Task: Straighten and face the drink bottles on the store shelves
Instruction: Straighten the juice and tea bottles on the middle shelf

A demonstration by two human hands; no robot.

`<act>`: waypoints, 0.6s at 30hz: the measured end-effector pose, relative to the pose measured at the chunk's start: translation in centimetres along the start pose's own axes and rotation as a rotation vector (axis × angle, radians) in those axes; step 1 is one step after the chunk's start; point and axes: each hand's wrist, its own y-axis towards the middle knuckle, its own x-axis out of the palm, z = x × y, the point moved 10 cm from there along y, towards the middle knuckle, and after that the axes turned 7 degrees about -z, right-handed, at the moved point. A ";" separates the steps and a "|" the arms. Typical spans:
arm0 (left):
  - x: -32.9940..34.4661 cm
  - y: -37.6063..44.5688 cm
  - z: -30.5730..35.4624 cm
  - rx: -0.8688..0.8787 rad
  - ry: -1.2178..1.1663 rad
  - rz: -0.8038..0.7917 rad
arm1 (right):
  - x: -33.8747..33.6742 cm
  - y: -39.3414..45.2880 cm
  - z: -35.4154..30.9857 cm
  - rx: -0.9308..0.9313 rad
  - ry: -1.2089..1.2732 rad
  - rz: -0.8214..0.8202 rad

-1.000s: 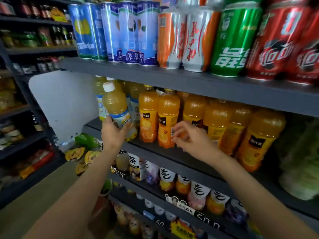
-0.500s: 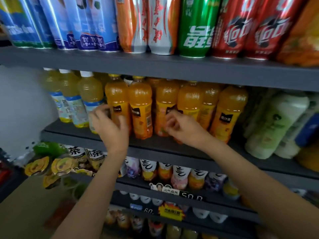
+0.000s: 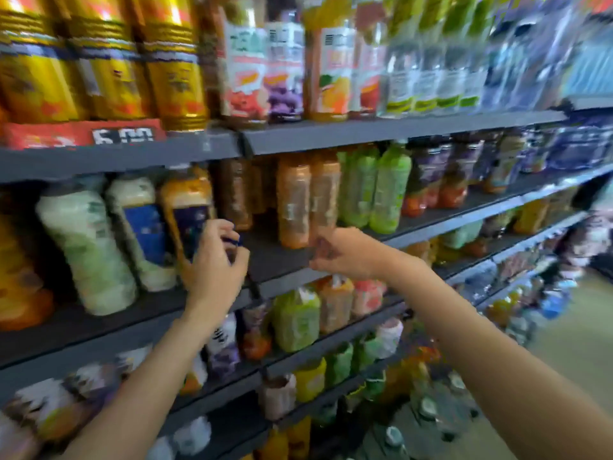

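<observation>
The whole view is blurred by motion. My left hand [image 3: 212, 263] is at the lower right of an orange bottle with a dark blue label [image 3: 187, 210] on the middle shelf [image 3: 99, 340]. Its fingers are curled, and something small and blue shows between fingers and thumb. The blur hides whether it grips anything. My right hand [image 3: 345, 254] holds the base of an orange-brown bottle [image 3: 325, 200], which stands beside a matching one [image 3: 293, 204]. Two green bottles [image 3: 374, 190] stand just to their right.
Pale green and white bottles [image 3: 86, 247] stand left of my left hand. Gold cans [image 3: 106, 68] and juice bottles [image 3: 328, 71] fill the shelf above, over a red price tag [image 3: 83, 134]. Lower shelves hold more bottles [image 3: 297, 317]. The aisle floor [image 3: 570, 353] lies to the right.
The view has swung right to another shelf section. Both hands have left the orange juice bottles and now sit at different bottles on the middle shelf.
</observation>
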 end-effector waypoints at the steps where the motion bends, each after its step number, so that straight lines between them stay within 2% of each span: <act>1: 4.8 -0.2 2.7 0.036 -0.002 -0.045 | -1.1 -2.2 4.9 0.061 0.020 0.029; 3: 14.4 0.0 8.1 0.076 -0.041 -0.144 | -4.3 -6.3 13.8 0.154 0.044 0.133; 6: 28.6 1.2 15.4 0.103 -0.069 -0.396 | -9.1 -12.5 24.8 0.301 0.069 0.269; 9: 39.6 0.6 20.6 0.155 0.044 -0.679 | -11.3 -17.3 33.5 0.406 0.035 0.200; 10: 42.5 0.5 21.8 0.172 0.089 -0.725 | -12.1 -18.9 36.4 0.439 0.019 0.195; 14: 50.4 2.1 24.5 0.126 0.055 -0.744 | -14.2 -24.1 47.7 0.586 0.081 0.285; 18: 59.6 4.8 29.1 0.163 -0.027 -0.779 | -16.5 -25.8 58.1 0.643 0.146 0.388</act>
